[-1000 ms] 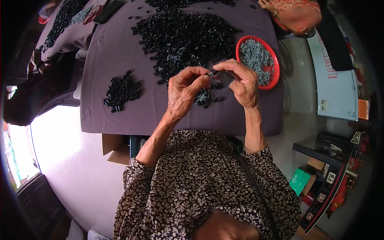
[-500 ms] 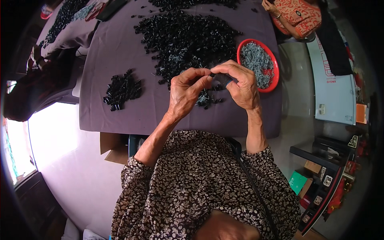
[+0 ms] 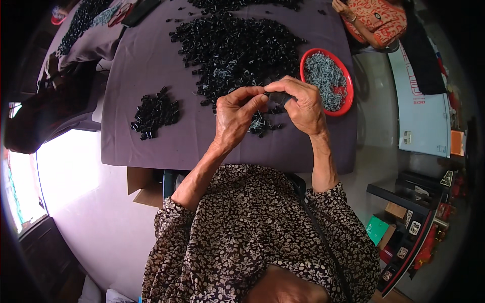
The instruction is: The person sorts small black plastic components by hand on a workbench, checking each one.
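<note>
My two hands meet above the near side of a big heap of small black plastic pieces. My left hand is closed, its thumb and index finger pinching a small black piece that the fingertips mostly cover. My right hand is bent closed, its index fingertip pressing against that same spot. Whatever lies between the right thumb and fingers is dark and hard to make out. Just below the hands is a small cluster of grey screws mixed with black pieces.
A red basin of grey screws stands right of my right hand. A smaller pile of black pieces lies to the left on the purple-grey tablecloth. Another person sits at the far right; a white carton stands beyond the table.
Both hands stay nearly in place, pressed together at the fingertips. My right thumb and fingers have curled slightly closer together.
</note>
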The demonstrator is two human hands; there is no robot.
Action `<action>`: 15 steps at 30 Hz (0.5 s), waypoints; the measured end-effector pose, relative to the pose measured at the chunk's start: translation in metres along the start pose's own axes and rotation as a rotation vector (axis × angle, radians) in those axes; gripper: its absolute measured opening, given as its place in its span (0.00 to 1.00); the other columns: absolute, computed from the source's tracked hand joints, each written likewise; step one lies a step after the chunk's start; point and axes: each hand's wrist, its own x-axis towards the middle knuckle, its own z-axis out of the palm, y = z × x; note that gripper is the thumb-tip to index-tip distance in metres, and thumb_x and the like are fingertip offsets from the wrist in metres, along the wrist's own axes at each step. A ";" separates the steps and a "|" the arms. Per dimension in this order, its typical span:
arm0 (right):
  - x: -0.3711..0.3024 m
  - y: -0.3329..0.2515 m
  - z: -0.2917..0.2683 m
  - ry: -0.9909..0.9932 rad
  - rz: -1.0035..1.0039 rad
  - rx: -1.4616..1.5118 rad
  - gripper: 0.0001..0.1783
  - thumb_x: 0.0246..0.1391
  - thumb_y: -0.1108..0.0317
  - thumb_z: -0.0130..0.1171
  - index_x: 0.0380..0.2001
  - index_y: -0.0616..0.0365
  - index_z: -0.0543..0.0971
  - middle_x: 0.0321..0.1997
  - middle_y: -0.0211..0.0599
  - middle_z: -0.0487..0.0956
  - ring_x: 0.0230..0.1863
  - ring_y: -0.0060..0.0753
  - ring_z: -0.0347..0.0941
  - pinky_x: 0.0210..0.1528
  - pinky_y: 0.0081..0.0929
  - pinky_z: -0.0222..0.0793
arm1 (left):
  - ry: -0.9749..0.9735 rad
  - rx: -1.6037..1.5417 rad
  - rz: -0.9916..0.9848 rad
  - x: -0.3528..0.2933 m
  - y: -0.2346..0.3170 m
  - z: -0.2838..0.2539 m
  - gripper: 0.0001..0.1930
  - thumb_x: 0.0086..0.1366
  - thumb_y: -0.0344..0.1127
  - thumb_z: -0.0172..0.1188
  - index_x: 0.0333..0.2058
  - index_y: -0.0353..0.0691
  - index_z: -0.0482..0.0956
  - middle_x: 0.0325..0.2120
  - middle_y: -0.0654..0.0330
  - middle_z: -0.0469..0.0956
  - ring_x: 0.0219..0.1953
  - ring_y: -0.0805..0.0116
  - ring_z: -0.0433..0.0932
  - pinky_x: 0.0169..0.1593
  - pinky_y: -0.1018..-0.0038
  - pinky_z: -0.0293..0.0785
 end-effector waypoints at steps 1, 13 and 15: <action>0.000 0.001 -0.001 -0.009 -0.004 0.017 0.23 0.26 0.89 0.38 0.29 0.63 0.76 0.28 0.37 0.76 0.32 0.30 0.74 0.37 0.20 0.68 | -0.004 0.003 0.000 0.001 -0.001 0.000 0.09 0.56 0.27 0.58 0.35 0.30 0.76 0.24 0.61 0.76 0.25 0.79 0.73 0.31 0.84 0.70; 0.003 0.022 0.005 -0.102 0.048 0.104 0.16 0.34 0.85 0.43 0.28 0.62 0.76 0.26 0.33 0.76 0.29 0.25 0.73 0.33 0.19 0.68 | -0.036 -0.087 -0.168 0.009 -0.010 -0.008 0.06 0.55 0.27 0.58 0.30 0.29 0.75 0.24 0.59 0.76 0.25 0.73 0.75 0.32 0.78 0.75; -0.002 0.027 0.010 -0.085 0.036 0.168 0.16 0.34 0.84 0.46 0.30 0.61 0.76 0.26 0.34 0.76 0.28 0.27 0.73 0.32 0.19 0.68 | -0.079 -0.236 -0.273 0.009 -0.011 -0.010 0.06 0.55 0.28 0.58 0.30 0.30 0.76 0.25 0.59 0.76 0.26 0.72 0.76 0.34 0.76 0.75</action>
